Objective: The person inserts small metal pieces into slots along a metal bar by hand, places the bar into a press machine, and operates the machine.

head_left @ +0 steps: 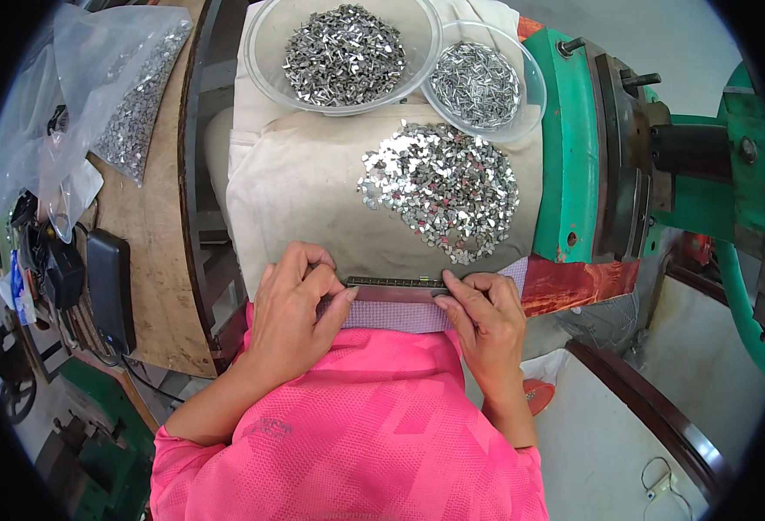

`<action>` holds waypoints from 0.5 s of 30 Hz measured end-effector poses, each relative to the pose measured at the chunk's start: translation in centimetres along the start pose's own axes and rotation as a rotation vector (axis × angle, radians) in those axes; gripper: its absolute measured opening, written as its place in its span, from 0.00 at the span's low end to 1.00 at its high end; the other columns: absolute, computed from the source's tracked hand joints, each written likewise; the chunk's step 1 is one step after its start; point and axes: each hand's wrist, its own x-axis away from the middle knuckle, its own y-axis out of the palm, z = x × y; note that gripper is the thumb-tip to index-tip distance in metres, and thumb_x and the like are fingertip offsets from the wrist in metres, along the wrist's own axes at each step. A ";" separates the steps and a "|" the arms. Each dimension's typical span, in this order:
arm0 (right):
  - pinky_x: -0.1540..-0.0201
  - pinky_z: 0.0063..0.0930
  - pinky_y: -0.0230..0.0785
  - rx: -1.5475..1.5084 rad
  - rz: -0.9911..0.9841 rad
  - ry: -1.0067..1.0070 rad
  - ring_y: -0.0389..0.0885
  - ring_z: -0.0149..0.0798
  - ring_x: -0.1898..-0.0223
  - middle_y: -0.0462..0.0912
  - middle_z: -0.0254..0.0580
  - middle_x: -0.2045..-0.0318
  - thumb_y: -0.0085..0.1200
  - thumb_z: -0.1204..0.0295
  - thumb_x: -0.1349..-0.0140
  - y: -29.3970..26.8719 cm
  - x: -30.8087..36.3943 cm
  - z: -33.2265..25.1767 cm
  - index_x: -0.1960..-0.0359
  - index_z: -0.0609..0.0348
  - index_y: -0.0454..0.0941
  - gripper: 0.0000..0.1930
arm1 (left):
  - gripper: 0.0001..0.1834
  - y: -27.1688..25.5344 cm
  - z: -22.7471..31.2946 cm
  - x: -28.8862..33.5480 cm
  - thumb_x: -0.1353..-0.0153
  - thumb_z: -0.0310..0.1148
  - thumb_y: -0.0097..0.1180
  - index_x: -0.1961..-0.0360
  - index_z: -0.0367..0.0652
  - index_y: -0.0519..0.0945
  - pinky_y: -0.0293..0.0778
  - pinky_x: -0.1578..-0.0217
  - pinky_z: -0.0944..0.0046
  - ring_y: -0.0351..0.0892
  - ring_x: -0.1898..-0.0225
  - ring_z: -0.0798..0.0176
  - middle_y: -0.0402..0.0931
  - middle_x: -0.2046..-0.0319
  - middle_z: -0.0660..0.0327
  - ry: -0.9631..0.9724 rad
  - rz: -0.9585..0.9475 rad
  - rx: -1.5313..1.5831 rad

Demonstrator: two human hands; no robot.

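Here's the left hand (295, 311) pinching one end of the metal strip (395, 290), the right hand (490, 314) pinching the other, its length running side to side between them, metal bits (448, 187) ahead, nearer the right hand

Recorded: one slim, straight metal bar (391, 286). Presents a dark upper strip with a regular row of small notches or slots along its length, and a smooth, greyish, dully reflective face below. Carries a small bright spot on the dark strip toward the right, too small to identify. Set crosswise and nearly level, pinched at both ends, with extreme tips covered. Appears straight along the visible span. Positioned at the near edge of a tan cloth (300, 187); contact with it not determinable.
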 end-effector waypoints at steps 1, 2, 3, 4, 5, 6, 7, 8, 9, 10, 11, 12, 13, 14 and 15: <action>0.66 0.33 0.70 -0.006 0.008 -0.001 0.76 0.41 0.67 0.79 0.38 0.68 0.71 0.74 0.52 0.0 0.1 -0.1 0.56 0.57 0.86 0.18 | 0.07 -0.1 -0.2 0.1 0.45 0.26 0.65 0.70 0.39 0.77 0.66 0.58 0.60 0.73 0.59 0.56 0.71 0.59 0.57 0.006 0.000 0.032; 0.66 0.33 0.70 -0.012 0.016 -0.001 0.76 0.40 0.67 0.79 0.37 0.68 0.71 0.74 0.52 -0.1 0.3 -0.2 0.56 0.57 0.87 0.18 | 0.08 -0.2 -0.3 0.1 0.46 0.26 0.66 0.69 0.39 0.78 0.67 0.58 0.60 0.74 0.59 0.56 0.71 0.58 0.57 0.012 -0.001 0.064; 0.66 0.33 0.70 -0.016 0.015 0.003 0.76 0.40 0.67 0.79 0.37 0.68 0.71 0.74 0.52 0.0 0.3 0.0 0.56 0.57 0.87 0.18 | 0.08 -0.2 -0.3 0.1 0.46 0.26 0.66 0.69 0.39 0.78 0.67 0.58 0.60 0.74 0.59 0.56 0.71 0.58 0.57 0.010 -0.005 0.062; 0.66 0.33 0.71 -0.056 0.030 -0.020 0.76 0.40 0.67 0.79 0.36 0.68 0.71 0.74 0.52 0.0 0.4 0.3 0.57 0.56 0.87 0.17 | 0.09 -0.2 -0.2 0.0 0.47 0.25 0.67 0.66 0.40 0.80 0.68 0.59 0.61 0.74 0.59 0.56 0.71 0.57 0.56 -0.007 -0.004 0.075; 0.66 0.33 0.71 -0.094 0.046 -0.044 0.77 0.40 0.67 0.80 0.36 0.68 0.71 0.75 0.53 0.1 0.4 0.5 0.58 0.56 0.87 0.17 | 0.11 -0.2 -0.2 0.0 0.48 0.25 0.68 0.62 0.40 0.82 0.69 0.59 0.61 0.75 0.59 0.56 0.71 0.57 0.56 -0.023 -0.002 0.089; 0.66 0.33 0.71 -0.096 0.045 -0.039 0.77 0.40 0.67 0.80 0.36 0.68 0.71 0.75 0.53 0.1 0.5 0.7 0.58 0.56 0.87 0.17 | 0.11 -0.3 -0.4 0.1 0.48 0.25 0.68 0.62 0.40 0.82 0.69 0.59 0.61 0.75 0.59 0.56 0.71 0.57 0.56 -0.024 -0.006 0.088; 0.65 0.33 0.71 -0.138 0.038 -0.078 0.78 0.41 0.66 0.81 0.37 0.67 0.71 0.75 0.52 0.1 0.5 1.0 0.59 0.57 0.86 0.16 | 0.13 -0.4 -0.7 0.3 0.49 0.27 0.69 0.61 0.41 0.82 0.68 0.60 0.60 0.76 0.59 0.57 0.72 0.57 0.58 0.047 -0.037 0.066; 0.64 0.34 0.72 -0.179 0.031 -0.118 0.79 0.42 0.65 0.81 0.37 0.66 0.71 0.75 0.52 0.1 0.6 1.2 0.59 0.57 0.86 0.16 | 0.16 -0.4 -0.9 0.4 0.50 0.30 0.69 0.59 0.42 0.83 0.67 0.61 0.58 0.76 0.60 0.57 0.74 0.58 0.59 0.119 -0.066 0.046; 0.64 0.34 0.72 -0.174 0.033 -0.113 0.79 0.42 0.65 0.81 0.37 0.66 0.71 0.75 0.52 0.2 0.7 1.4 0.59 0.57 0.86 0.16 | 0.16 -0.5 -1.0 0.3 0.50 0.30 0.69 0.59 0.42 0.83 0.67 0.61 0.58 0.76 0.60 0.57 0.74 0.58 0.59 0.123 -0.071 0.049; 0.64 0.33 0.71 -0.178 0.013 -0.127 0.79 0.41 0.65 0.82 0.38 0.65 0.72 0.76 0.54 0.3 0.9 1.5 0.59 0.58 0.85 0.18 | 0.16 -0.6 -0.9 0.3 0.51 0.29 0.69 0.59 0.42 0.83 0.66 0.61 0.59 0.77 0.61 0.59 0.74 0.59 0.60 0.222 -0.051 -0.026; 0.64 0.32 0.71 -0.181 -0.007 -0.143 0.79 0.41 0.65 0.83 0.39 0.65 0.72 0.77 0.57 0.2 0.9 1.6 0.59 0.58 0.84 0.19 | 0.16 -0.6 -0.8 0.1 0.51 0.29 0.69 0.59 0.43 0.83 0.66 0.61 0.60 0.77 0.62 0.60 0.75 0.59 0.62 0.322 -0.028 -0.101; 0.64 0.32 0.71 -0.182 -0.005 -0.144 0.79 0.41 0.65 0.83 0.39 0.65 0.72 0.77 0.57 0.3 0.9 1.6 0.59 0.58 0.84 0.19 | 0.16 -0.6 -0.7 0.1 0.51 0.29 0.69 0.59 0.43 0.83 0.66 0.61 0.60 0.77 0.62 0.60 0.75 0.59 0.62 0.323 -0.027 -0.103; 0.63 0.32 0.71 -0.167 0.000 -0.154 0.79 0.42 0.65 0.83 0.39 0.65 0.72 0.77 0.56 0.3 0.7 1.6 0.58 0.58 0.84 0.19 | 0.16 -0.7 -0.6 0.0 0.52 0.29 0.69 0.60 0.43 0.83 0.66 0.62 0.60 0.77 0.62 0.60 0.76 0.59 0.63 0.360 0.023 -0.139; 0.63 0.33 0.71 -0.152 0.006 -0.165 0.79 0.43 0.65 0.82 0.39 0.65 0.71 0.77 0.55 0.3 0.6 1.6 0.57 0.58 0.84 0.20 | 0.15 -0.6 -0.5 -0.2 0.52 0.29 0.69 0.60 0.43 0.83 0.66 0.62 0.60 0.77 0.62 0.61 0.77 0.60 0.64 0.398 0.073 -0.174; 0.63 0.33 0.71 -0.147 0.010 -0.165 0.79 0.43 0.65 0.82 0.39 0.65 0.71 0.77 0.55 0.3 0.4 1.6 0.57 0.58 0.84 0.20 | 0.15 -0.6 -0.4 -0.4 0.52 0.29 0.69 0.60 0.43 0.83 0.66 0.62 0.60 0.77 0.62 0.61 0.77 0.60 0.64 0.405 0.075 -0.172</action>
